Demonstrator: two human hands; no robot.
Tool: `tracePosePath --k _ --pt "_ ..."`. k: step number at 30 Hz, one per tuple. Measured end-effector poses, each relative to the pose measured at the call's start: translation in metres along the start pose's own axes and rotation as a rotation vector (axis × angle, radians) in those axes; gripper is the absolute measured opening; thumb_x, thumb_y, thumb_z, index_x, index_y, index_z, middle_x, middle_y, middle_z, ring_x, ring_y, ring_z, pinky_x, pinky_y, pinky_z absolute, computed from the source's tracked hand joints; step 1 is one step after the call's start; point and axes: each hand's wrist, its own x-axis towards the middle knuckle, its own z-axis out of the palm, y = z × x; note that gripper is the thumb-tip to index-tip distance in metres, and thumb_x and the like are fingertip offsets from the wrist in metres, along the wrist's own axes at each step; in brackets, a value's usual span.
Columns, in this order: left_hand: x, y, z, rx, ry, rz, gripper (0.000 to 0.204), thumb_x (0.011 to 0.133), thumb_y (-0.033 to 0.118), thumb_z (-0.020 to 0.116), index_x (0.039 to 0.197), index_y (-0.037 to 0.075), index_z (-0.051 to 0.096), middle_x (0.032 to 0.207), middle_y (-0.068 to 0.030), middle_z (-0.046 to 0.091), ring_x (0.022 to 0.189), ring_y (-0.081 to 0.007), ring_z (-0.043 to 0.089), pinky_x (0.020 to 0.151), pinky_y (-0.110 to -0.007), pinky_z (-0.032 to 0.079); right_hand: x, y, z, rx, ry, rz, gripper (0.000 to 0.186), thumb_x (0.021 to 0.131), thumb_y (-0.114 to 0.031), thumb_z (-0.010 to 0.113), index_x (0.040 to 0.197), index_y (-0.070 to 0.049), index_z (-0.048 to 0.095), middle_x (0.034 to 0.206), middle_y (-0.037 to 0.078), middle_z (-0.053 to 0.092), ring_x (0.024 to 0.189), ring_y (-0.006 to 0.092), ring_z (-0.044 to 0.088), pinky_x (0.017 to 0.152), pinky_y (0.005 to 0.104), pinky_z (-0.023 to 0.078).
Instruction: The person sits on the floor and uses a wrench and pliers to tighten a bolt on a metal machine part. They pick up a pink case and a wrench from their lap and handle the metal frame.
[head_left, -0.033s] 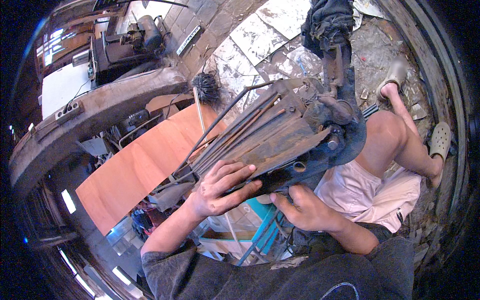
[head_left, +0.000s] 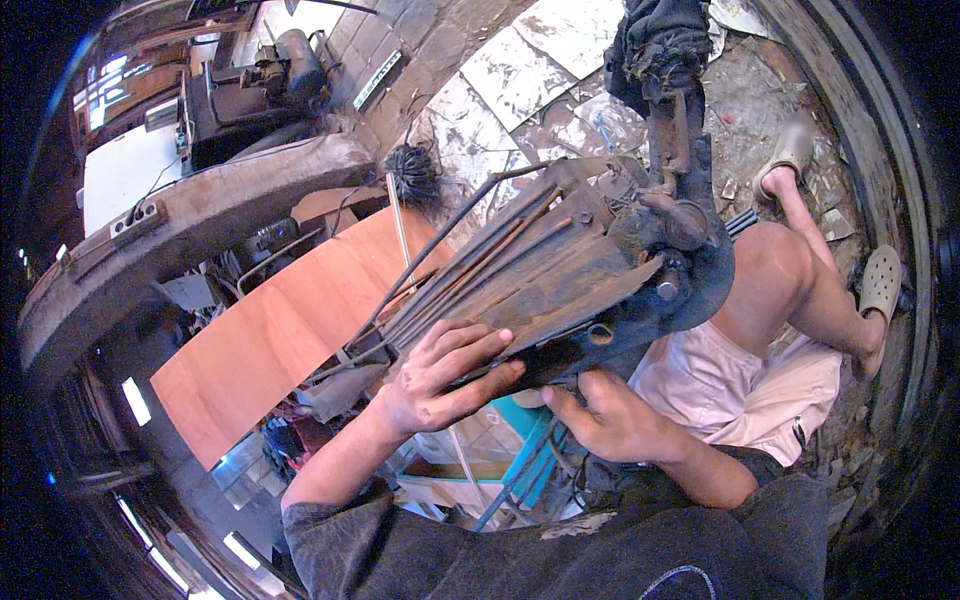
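Observation:
A dark, worn metal assembly (head_left: pixel 575 270) with long rusty bars and a heavy pivot with bolts (head_left: pixel 672 225) slants across the middle of the head view. My left hand (head_left: pixel 445 375) rests on its lower left part, fingers spread and slightly bent over the plate and edge. Just below that edge, my right hand (head_left: pixel 610 420) is curled, its thumb raised against the underside; what its fingers grip is hidden. A teal object (head_left: pixel 525 470) shows beneath the assembly, behind my hands.
An orange-brown wooden board (head_left: pixel 260 350) lies left, beside a curved concrete ledge (head_left: pixel 200 200). A motor-like machine (head_left: pixel 280 80) stands at upper left. Pale sheets (head_left: pixel 540 60) litter the floor. Bare legs in pink shorts (head_left: pixel 720 390) and pale clogs (head_left: pixel 880 280) are at right.

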Motion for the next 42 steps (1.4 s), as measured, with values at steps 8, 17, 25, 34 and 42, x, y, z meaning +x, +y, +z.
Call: tracePosePath --k 8,17,25,34,42 --pt "-0.001 -0.003 0.003 0.002 0.029 0.023 0.028 0.074 0.011 0.067 0.101 0.003 0.065 0.111 -0.0209 0.060 0.090 -0.0308 0.062 0.072 -0.040 0.052 0.005 -0.029 -0.015 -0.115 -0.055 0.071 0.021 0.088 -0.018 0.055 0.085 0.003 0.053 0.074 0.024 0.057 0.070 0.0415 0.058 0.063 0.0497 0.044" --pt "-0.001 -0.002 0.001 -0.024 -0.002 -0.008 0.030 0.073 0.011 0.069 0.102 0.005 0.066 0.113 -0.0196 0.059 0.092 -0.0308 0.062 0.073 -0.041 0.052 -0.001 0.001 0.025 0.002 0.117 0.010 0.023 0.088 -0.015 0.055 0.100 0.004 0.050 0.087 0.026 0.059 0.080 0.0426 0.058 0.070 0.0481 0.045" --pt "-0.001 -0.001 0.001 -0.025 -0.002 -0.017 0.027 0.073 0.010 0.068 0.100 0.005 0.066 0.114 -0.0192 0.058 0.091 -0.0310 0.062 0.074 -0.042 0.052 0.000 -0.024 -0.031 0.586 -0.274 0.293 0.016 0.089 -0.016 0.052 0.092 0.000 0.054 0.074 0.006 0.055 0.066 0.0172 0.052 0.062 0.0345 0.044" --pt "-0.003 -0.003 0.003 -0.027 0.021 0.008 0.026 0.074 0.011 0.067 0.098 0.004 0.066 0.110 -0.0197 0.060 0.090 -0.0306 0.061 0.073 -0.041 0.052 0.016 -0.012 -0.061 0.622 -0.458 0.406 0.022 0.094 -0.028 0.052 0.092 -0.007 0.056 0.069 -0.001 0.054 0.063 0.0104 0.051 0.058 0.0274 0.043" --pt "-0.004 -0.003 0.005 -0.010 0.045 0.015 0.027 0.073 0.011 0.067 0.099 0.003 0.066 0.110 -0.0200 0.060 0.089 -0.0304 0.061 0.071 -0.040 0.052 -0.010 0.002 -0.007 0.705 -0.223 0.321 0.015 0.095 -0.018 0.049 0.097 -0.004 0.055 0.074 -0.001 0.055 0.066 0.0100 0.051 0.059 0.0263 0.043"
